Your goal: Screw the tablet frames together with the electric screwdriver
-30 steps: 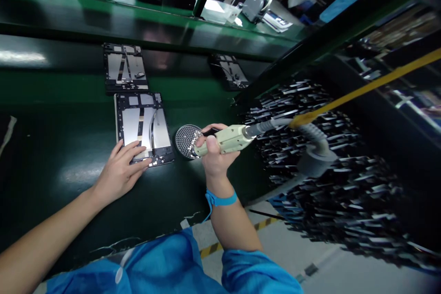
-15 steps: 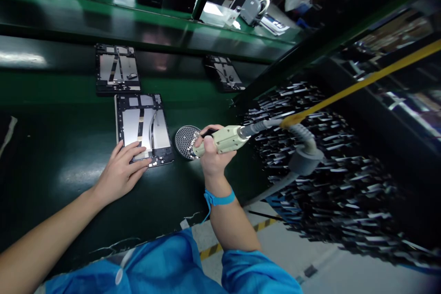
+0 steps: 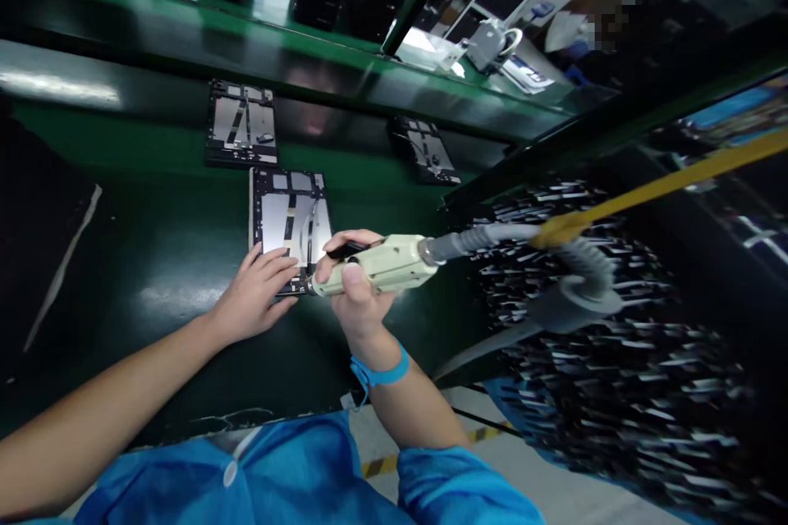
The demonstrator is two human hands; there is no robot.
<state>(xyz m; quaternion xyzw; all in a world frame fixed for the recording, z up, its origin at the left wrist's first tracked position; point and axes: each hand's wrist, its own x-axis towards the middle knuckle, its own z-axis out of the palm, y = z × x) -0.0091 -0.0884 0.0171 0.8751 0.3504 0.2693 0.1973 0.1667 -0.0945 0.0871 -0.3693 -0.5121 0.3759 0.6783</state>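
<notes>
My right hand (image 3: 362, 308) is wrapped round a pale green electric screwdriver (image 3: 399, 262), thumb on top, a blue band at the wrist. The tool lies nearly level, its tip at the lower right edge of an opened tablet (image 3: 275, 213) with silver panels and dark ribbon cables. My left hand (image 3: 255, 299) rests with fingers stretched over the tablet's lower left part. Between the hands, the tip's exact contact point is too small to make out. The round perforated screw dish is hidden behind my right hand and the tool.
Two more opened tablets, one at the back left (image 3: 243, 123) and one at the back right (image 3: 428, 149), lie on the green bench (image 3: 166, 254). A grey cable (image 3: 492, 238) hangs from a yellow strap (image 3: 671, 180). Many dark strips (image 3: 591, 394) fill the right side.
My right hand has brought the screwdriver left, from the perforated dish to the tablet's lower edge. My left hand stays on the tablet. The whole view has shifted slightly.
</notes>
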